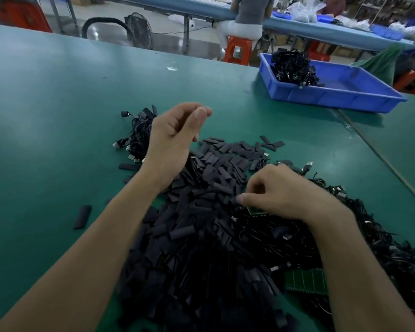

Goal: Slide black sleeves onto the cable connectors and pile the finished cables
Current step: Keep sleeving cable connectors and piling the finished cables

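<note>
One green tabletop (58, 104) fills most of the view. Centre, running toward the near edge: big heap of black sleeves (201, 236), flat short tubes lying every way. Right of it, touching and partly under the heap's edge: loose cable tangle (369, 248), thin black leads with bare metal plugs showing. Far right: blue tray (345, 94) on the tabletop, a clump of black cables (292, 65) piled in its left end.

Left grip (175, 135) raised over the heap's far side, fingers loosely curled, thumb near the forefinger; fingertips blurred, nothing seen in it. Right grip (280, 192) low on the heap where sleeves meet tangle, fingers curled down and narrow; cannot tell what it holds.

Behind the left grip: small cable pile (139, 137), some ends already sleeved. Near right forearm: green board strip (307, 281) among the cables. Left of the heap, apart from it: single stray sleeve (82, 216).
</note>
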